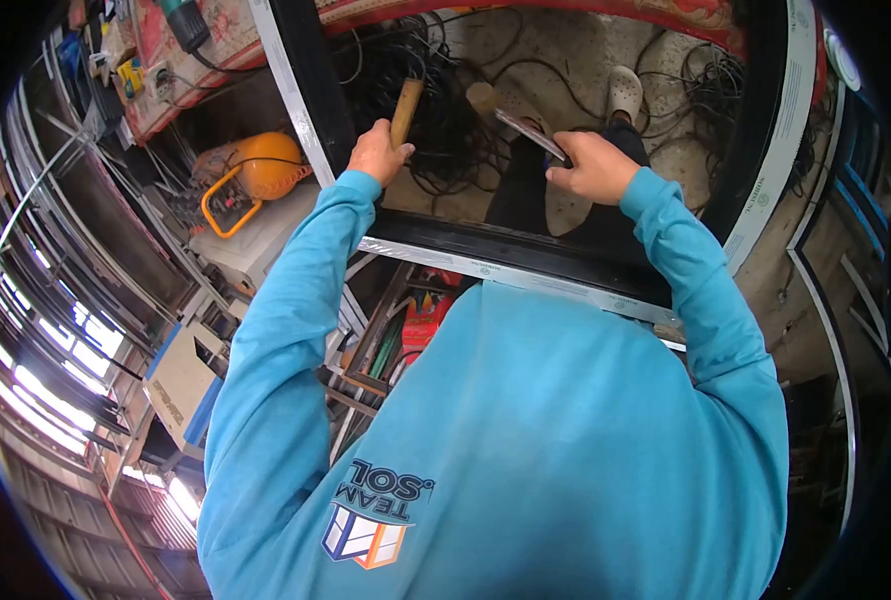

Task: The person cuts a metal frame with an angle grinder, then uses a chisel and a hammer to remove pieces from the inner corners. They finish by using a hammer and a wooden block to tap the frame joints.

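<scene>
In the head view, my left hand [377,152], upper centre-left of the frame, is closed on a wooden block [406,112], thumb against its side and the far end sticking out. My right hand [594,168], upper centre-right, is wrapped around the lower end of a mallet-like tool [532,132]; its round, tan head points towards the block but sits apart from it. Both are over the opening of a black frame [506,243] edged with pale printed tape, whose near bar crosses just beyond my blue shirt [566,400]. Through the opening I see dark cables [446,130] on the floor and my pale clogs [625,92] (the ones with holes). At upper left, a green power tool [183,25] lies on a red, scuffed worktop [224,40], with an orange machine [269,166] below.
</scene>
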The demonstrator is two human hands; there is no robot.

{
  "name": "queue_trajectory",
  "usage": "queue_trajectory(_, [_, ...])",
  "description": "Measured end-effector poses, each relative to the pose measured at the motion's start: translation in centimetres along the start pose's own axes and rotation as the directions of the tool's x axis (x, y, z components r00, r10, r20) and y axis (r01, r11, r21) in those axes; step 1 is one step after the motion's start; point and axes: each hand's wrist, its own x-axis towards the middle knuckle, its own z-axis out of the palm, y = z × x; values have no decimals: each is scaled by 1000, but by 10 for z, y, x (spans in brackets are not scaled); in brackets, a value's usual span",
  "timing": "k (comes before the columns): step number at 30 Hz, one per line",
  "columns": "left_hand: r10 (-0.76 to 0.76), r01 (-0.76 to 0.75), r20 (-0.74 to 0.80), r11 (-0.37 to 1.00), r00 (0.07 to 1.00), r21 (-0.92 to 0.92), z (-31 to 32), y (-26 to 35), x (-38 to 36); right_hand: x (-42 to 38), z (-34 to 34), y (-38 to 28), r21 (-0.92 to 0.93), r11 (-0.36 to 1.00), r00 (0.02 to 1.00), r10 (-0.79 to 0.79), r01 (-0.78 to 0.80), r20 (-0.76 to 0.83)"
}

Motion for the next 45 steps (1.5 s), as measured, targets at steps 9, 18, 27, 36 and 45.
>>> queue_trajectory(9, [-76, 74, 31, 995, 997, 62, -4, 10, -7, 36, 0, -31, 125, 987, 991, -92, 104, -93])
queue_trajectory(18, [-96, 98, -27, 988, 995, 116, -5, 15, -15, 76, 39, -44, 254, 960, 955, -44, 122, -294])
queue_trajectory(27, [-116, 120, -46, 986, 992, 114, -6, 13, -12, 93, 37, -49, 620, 757, 941, 16, 209, -337])
queue_trajectory(36, [-107, 113, -49, 985, 993, 134, -3, 4, -9, 107, 46, -31, 437, 872, 943, -76, 221, -325])
queue_trajectory(45, [-107, 105, 6, 984, 994, 144, -5, 3, -8, 129, 60, -13, -141, 721, 427, -543, 679, -723])
